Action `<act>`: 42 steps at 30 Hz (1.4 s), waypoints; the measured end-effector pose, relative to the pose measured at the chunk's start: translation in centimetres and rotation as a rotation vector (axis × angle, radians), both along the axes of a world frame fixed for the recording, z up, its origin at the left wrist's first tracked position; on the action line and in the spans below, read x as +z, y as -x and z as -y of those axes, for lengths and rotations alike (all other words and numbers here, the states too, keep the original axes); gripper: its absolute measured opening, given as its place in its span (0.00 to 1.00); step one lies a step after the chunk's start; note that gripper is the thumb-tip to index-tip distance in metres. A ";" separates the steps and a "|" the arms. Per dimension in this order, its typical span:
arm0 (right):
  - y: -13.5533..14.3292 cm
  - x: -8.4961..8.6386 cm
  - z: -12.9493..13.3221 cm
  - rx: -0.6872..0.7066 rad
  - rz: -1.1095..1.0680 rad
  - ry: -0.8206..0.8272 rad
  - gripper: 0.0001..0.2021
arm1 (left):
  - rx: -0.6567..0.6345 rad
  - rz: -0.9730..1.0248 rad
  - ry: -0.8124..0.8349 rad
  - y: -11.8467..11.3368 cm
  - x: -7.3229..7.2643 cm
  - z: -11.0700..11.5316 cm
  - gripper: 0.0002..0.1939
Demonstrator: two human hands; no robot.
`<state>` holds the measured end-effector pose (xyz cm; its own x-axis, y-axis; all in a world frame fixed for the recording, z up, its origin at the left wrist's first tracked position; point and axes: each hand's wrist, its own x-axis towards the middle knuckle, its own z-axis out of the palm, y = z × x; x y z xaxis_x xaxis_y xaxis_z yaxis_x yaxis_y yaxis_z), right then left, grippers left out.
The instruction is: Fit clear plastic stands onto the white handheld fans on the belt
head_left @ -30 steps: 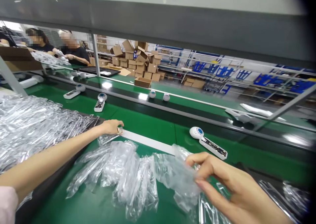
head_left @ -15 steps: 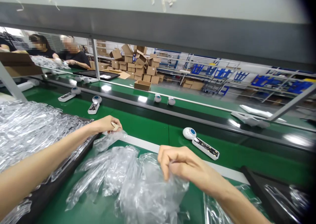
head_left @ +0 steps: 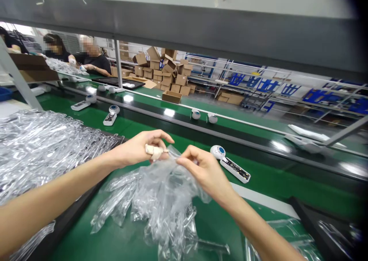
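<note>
Over the pile of clear plastic bags, my two hands are close together. My right hand pinches the upper part of a crumpled clear bag between thumb and fingers. From the other side, my left hand closes on the same bag, its index finger stretched out above it. Beige tape wraps one digit of that hand. Transparent plastic pieces show inside the lower bags. Just beyond my right hand, a white device with a round head and an exposed circuit board lies on the green surface.
A black tray heaped with clear plastic parts stands at left. Another dark tray is at right. More white devices lie along the conveyor. Two co-workers sit far left, and cardboard boxes are stacked behind.
My left hand has moved right and my hands have come together over the bags. The upper bag is now drawn up between them. The camera view has shifted slightly.
</note>
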<state>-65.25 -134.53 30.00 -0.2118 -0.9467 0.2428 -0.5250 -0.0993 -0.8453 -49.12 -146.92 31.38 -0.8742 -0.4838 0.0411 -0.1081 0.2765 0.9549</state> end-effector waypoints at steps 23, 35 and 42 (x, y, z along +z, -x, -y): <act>6.6 3.1 -10.8 0.045 0.055 -0.207 0.15 | -0.170 0.541 0.132 1.8 -9.4 4.6 0.20; 4.0 1.1 -9.7 0.184 0.205 -0.338 0.10 | -0.167 0.346 0.190 1.2 -9.4 4.9 0.07; 4.5 2.6 -9.1 0.104 0.198 -0.336 0.07 | 0.004 0.237 0.278 0.0 -6.6 4.6 0.08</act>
